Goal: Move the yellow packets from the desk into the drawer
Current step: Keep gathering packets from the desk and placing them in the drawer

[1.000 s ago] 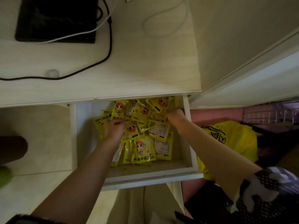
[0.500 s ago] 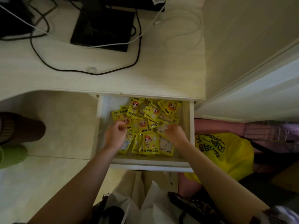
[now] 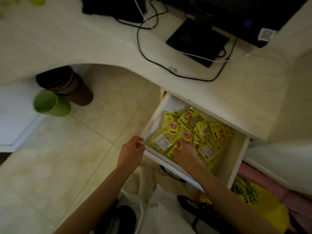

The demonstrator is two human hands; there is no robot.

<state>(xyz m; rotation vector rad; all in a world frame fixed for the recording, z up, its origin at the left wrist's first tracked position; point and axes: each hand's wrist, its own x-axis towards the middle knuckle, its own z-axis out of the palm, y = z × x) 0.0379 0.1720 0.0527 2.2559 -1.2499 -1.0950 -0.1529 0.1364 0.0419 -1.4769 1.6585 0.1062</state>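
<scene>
An open white drawer [image 3: 236, 166] sticks out from under the pale desk [image 3: 67, 41]. Several yellow packets [image 3: 189, 127] with a cartoon face lie piled inside it. My right hand [image 3: 184, 153] rests palm down on the packets at the drawer's front, fingers spread over them. My left hand [image 3: 132, 152] hovers just outside the drawer's left front corner, fingers loosely curled, holding nothing. A few blurred yellow things [image 3: 38, 0] show at the desk's far left top edge.
On the desk stand a black box [image 3: 197, 41], a monitor base and black and white cables [image 3: 152, 53]. A green cup [image 3: 49, 104] and a brown bin [image 3: 67, 86] sit on the tiled floor. A yellow bag [image 3: 263, 205] and white bags [image 3: 165, 213] lie below the drawer.
My view has swung left and back. My left hand has come out of the drawer to its left front corner. My right hand has shifted to the packets at the drawer's front.
</scene>
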